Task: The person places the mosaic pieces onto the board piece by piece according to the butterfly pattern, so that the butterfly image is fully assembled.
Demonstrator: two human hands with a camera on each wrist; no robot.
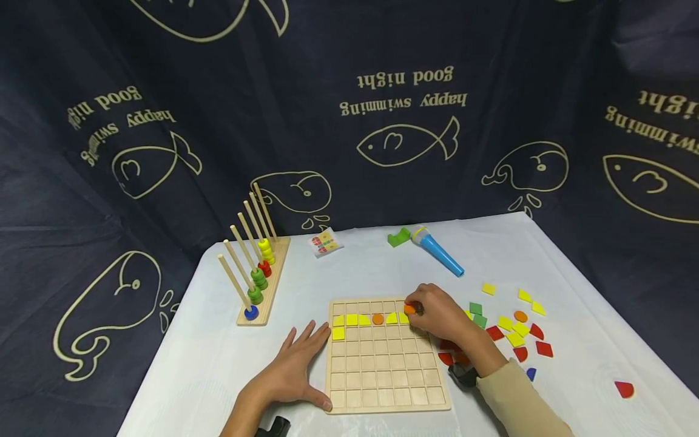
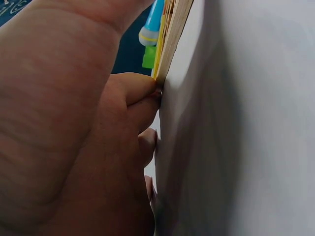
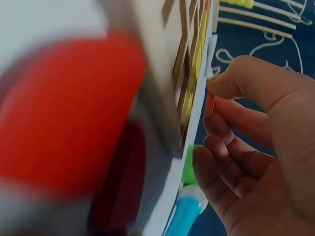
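A wooden grid board (image 1: 386, 397) lies on the white table. My left hand (image 1: 297, 364) spreads its fingers along the board's left side, thumb at the lower left corner, index fingertip at the upper left edge. In the left wrist view those fingers (image 2: 133, 93) lie against the board's edge. Over the board's upper right, my right hand (image 1: 437, 309) pinches a thin orange piece (image 3: 210, 104) between thumb and forefinger. One upper row holds yellow quarter-rounds (image 1: 391, 318), yellow squares (image 1: 352, 320) and an orange disc (image 1: 378, 318). Another yellow square (image 1: 338, 333) sits just below at the left.
Loose red, yellow, green, orange and blue pieces (image 1: 515, 339) lie scattered right of the board. At the back left stands a peg stand (image 1: 281, 255) with coloured rings. A patterned card (image 1: 326, 242), a green block (image 1: 398, 237) and a blue toy microphone (image 1: 442, 254) lie behind.
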